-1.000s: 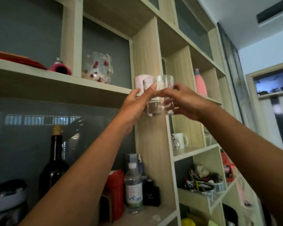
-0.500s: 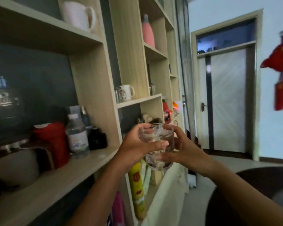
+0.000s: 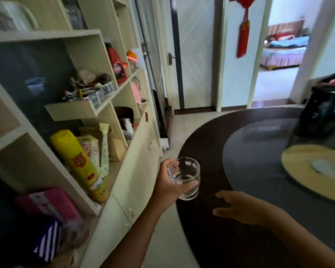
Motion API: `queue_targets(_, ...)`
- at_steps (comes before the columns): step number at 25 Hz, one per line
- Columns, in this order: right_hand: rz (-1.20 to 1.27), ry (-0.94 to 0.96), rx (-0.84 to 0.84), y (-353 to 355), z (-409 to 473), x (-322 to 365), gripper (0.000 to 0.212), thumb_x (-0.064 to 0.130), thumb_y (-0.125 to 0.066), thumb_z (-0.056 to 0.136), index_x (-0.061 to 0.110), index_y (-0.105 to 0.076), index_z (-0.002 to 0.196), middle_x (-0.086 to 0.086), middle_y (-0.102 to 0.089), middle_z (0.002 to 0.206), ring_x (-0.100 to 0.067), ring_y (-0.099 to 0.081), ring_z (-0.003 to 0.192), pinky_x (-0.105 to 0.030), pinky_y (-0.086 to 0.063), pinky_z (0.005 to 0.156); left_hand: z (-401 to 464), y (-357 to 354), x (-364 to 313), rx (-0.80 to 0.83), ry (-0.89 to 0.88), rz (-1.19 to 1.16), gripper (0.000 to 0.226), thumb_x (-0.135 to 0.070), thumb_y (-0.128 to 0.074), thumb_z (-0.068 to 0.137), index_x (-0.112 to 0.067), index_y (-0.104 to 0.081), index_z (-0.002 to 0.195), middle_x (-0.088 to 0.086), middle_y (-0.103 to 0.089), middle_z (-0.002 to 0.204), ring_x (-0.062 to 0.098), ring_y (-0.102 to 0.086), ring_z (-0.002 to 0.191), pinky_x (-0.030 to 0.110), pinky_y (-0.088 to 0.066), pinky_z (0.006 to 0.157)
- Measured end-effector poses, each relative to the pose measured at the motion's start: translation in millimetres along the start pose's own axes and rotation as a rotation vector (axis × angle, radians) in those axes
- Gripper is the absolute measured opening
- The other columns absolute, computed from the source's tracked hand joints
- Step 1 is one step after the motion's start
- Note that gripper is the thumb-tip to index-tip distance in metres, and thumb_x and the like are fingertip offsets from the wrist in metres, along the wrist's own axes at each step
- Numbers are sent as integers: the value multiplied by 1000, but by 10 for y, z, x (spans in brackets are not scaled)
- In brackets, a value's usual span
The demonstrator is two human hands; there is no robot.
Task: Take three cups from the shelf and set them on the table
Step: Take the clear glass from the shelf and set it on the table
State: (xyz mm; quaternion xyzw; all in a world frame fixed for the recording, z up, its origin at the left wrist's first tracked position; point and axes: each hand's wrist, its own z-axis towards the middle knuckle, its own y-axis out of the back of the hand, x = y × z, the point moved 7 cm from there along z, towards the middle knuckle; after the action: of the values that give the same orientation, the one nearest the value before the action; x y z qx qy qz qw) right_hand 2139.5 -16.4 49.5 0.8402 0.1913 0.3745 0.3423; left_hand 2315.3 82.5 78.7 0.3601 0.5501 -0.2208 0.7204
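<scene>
A clear glass cup (image 3: 184,177) is upright in my left hand (image 3: 167,185), which wraps it from the left, just over the near left edge of the round dark table (image 3: 220,238). My right hand (image 3: 240,206) hovers open over the table to the right of the cup, fingers spread, holding nothing. The wooden shelf (image 3: 89,111) stands along the left. A white mug (image 3: 12,15) sits on its upper board at the top left.
A grey glass turntable (image 3: 259,151) lies on the table with a yellow round mat (image 3: 306,171) and a black box (image 3: 325,113) at the far right. The shelf holds a yellow can (image 3: 75,161), packets and boxes. Pale floor runs between shelf and table; doorways lie beyond.
The view swung down and right from the shelf to the table. The cup came down from the shelf height to the table's edge. My right hand let go of it; the left still holds it.
</scene>
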Motion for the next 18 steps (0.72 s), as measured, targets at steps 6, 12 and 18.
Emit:
queue_targets(6,-33,-216,-29,-392,-211,-796,61,53,-50,87,26,-36,140,-1,-47,138,-16,-50,120,-29,-43,97,-31,-1038,942,114,96,-19,79,-25,-90,50,-33,-41,112,-16,-54,110,-7,-58,98,4,-46,73)
queue_targets(12,-10,-369,77,-736,-192,-1133,63,52,-49,87,30,-28,143,0,-39,146,-17,-46,126,-32,-40,104,-17,-1512,1735,41,264,-55,82,-17,-88,56,-18,-34,118,10,-47,123,21,-56,108,24,-53,82)
queue_targets(18,-54,-367,113,-880,51,-1162,63,53,-46,88,30,-26,143,0,-40,145,-17,-46,126,-32,-41,104,268,-1583,2006,2,213,28,85,-16,-88,53,-15,-35,119,8,-44,121,17,-55,104,11,-51,69)
